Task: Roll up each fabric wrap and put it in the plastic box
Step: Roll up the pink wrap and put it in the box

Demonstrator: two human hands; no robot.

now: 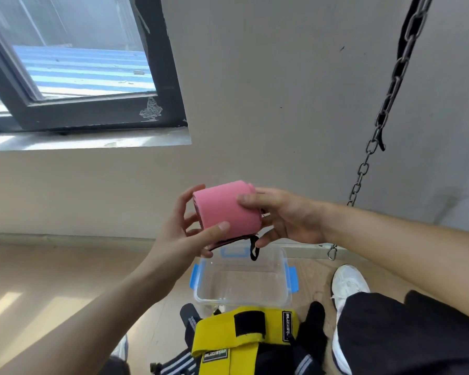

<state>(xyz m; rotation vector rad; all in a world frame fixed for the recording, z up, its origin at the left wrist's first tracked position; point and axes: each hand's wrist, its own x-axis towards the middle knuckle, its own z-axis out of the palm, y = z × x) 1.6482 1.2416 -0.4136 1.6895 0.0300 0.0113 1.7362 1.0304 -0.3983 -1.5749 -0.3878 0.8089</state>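
Waiting nearest, a yellow wrap [244, 345] lies unrolled; beyond it the plastic box [241, 285] sits open on the floor [52, 280]. Above the box, left hand [179, 239] and right hand [290, 217] clasp the rolled pink wrap [225, 209]. Soft, light, probably springy: best pinched across its sides so it stays wound.

A dark-framed window [92, 77] sits in a grey wall [268, 90] above sunlit wooden floor [52, 288].

i make out "blizzstar" on a black label [215, 355] on the yellow wrap [217, 334], and again on a second label [287, 326] turned sideways.
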